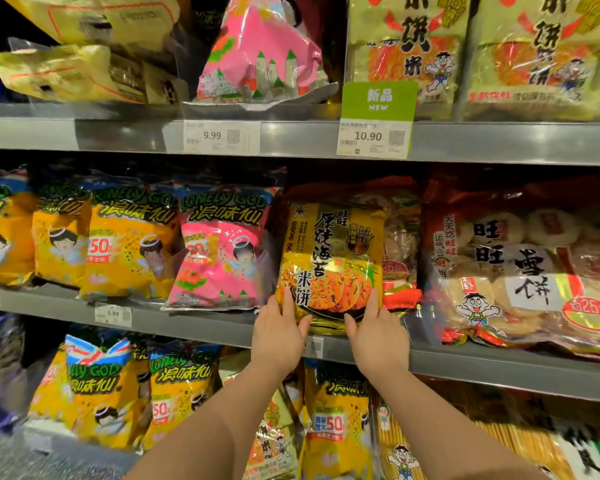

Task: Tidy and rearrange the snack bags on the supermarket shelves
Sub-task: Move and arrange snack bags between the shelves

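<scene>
While both hands rest on it, one seaweed bag (pixel 329 258) stands upright at the front edge of the middle shelf (pixel 465 363). The left hand (pixel 279 336) lies on its lower left corner and the right hand (pixel 378 336) on its lower right. Both sets of fingers are nearly straight and flat against the bag's front. The thumbs are splayed inward over the bottom seam, and neither hand closes round the bag.

On the same shelf, three yellow bags (pixel 59 237) stand in a row at the left. One pink bag (pixel 219 251) comes next, just beside the seaweed bag. A red bag (pixel 400 237) is mostly hidden behind the seaweed bag, and one snow-cracker bag (pixel 520 271) lies to the right.

The top shelf (pixel 499 142) carries two gold bags (pixel 59 71) lying flat, one upper pink bag (pixel 260 53) and two cracker bags (pixel 406 46). Its rail bears two price tags, 9.99 (pixel 221 136) and 10.90 (pixel 374 138), with one green sign (pixel 378 98) above the second. A third tag (pixel 113 315) sits on the middle rail.

Below, perhaps four lower bags (pixel 184 386) show, blurred, and both forearms cross in front of them.
</scene>
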Available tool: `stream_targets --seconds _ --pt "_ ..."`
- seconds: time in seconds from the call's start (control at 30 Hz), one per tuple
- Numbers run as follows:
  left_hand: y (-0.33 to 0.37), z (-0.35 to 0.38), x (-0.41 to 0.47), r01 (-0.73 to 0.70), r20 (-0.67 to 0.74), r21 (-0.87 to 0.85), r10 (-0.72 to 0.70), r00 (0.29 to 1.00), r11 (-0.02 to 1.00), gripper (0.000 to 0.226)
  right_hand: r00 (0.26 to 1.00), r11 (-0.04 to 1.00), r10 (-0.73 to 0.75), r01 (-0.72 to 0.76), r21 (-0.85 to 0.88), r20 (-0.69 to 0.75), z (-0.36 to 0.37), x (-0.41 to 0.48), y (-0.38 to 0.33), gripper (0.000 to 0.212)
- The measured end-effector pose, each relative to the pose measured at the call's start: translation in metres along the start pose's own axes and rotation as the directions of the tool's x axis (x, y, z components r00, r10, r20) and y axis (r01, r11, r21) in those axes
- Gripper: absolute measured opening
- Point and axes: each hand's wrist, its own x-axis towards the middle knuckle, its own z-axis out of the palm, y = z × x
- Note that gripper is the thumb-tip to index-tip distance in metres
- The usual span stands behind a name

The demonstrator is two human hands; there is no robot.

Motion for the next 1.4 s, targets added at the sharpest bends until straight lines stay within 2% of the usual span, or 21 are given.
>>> stream_targets --seconds 0.4,0.53,0.63,0.73,0.83,1.0,1.1,1.17,1.23,1.27,1.3,1.37,1.4 --pt "0.003 -0.006 -0.002 0.007 -0.019 -0.020 -0.008 1.000 1.000 0.070 0.999 0.999 0.031 -0.032 0.029 0.031 -0.001 0.000 -0.001 0.074" --pt "0.009 -0.012 0.007 0.126 0.019 -0.201 -0.125 0.992 0.971 0.082 0.990 0.964 0.126 -0.137 0.227 0.062 -0.011 0.002 -0.006 0.084" --pt "0.016 -0.017 0.017 0.238 0.041 -0.354 -0.239 0.970 0.904 0.095 0.982 0.868 0.177 -0.184 0.461 0.058 -0.025 0.006 -0.011 0.088" --pt "0.019 -0.017 0.020 0.282 0.033 -0.425 -0.296 0.955 0.860 0.091 0.984 0.780 0.177 -0.136 0.610 -0.006 -0.043 0.009 -0.018 0.086" --pt "0.022 -0.021 0.017 0.250 0.010 -0.471 -0.279 0.960 0.846 0.079 0.988 0.706 0.149 -0.073 0.704 -0.047 -0.065 0.007 -0.024 0.078" --pt "0.032 -0.040 0.002 0.213 0.001 -0.536 -0.252 0.968 0.817 0.070 0.989 0.660 0.091 0.028 0.750 -0.118 -0.099 -0.011 -0.026 0.067" --pt "0.030 -0.046 -0.015 0.184 0.100 -0.601 -0.156 0.983 0.778 0.072 0.994 0.666 0.044 0.048 0.744 -0.103 -0.114 -0.031 -0.022 0.063" --pt "0.025 -0.050 -0.029 0.235 0.242 -0.685 -0.089 0.966 0.690 0.093 0.996 0.671 0.004 0.063 0.738 -0.089 -0.122 -0.048 -0.021 0.061" --pt "0.021 -0.058 -0.049 0.368 0.425 -0.791 0.006 0.905 0.488 0.112 0.996 0.680 -0.041 0.087 0.728 -0.080 -0.131 -0.066 -0.022 0.059" --pt "0.018 -0.060 -0.061 0.440 0.490 -0.825 0.058 0.870 0.355 0.112 0.994 0.690 -0.074 0.107 0.716 -0.077 -0.135 -0.076 -0.023 0.058" --pt "0.016 -0.065 -0.074 0.489 0.527 -0.834 0.108 0.843 0.255 0.102 0.991 0.700 -0.112 0.134 0.701 -0.077 -0.139 -0.086 -0.025 0.057" --pt "0.013 -0.073 -0.101 0.512 0.537 -0.841 0.156 0.829 0.176 0.073 0.983 0.708 -0.171 0.174 0.685 -0.074 -0.146 -0.105 -0.029 0.055" --pt "0.011 -0.074 -0.113 0.509 0.521 -0.853 0.152 0.840 0.113 0.069 0.979 0.699 -0.189 0.186 0.690 -0.073 -0.151 -0.114 -0.031 0.054"
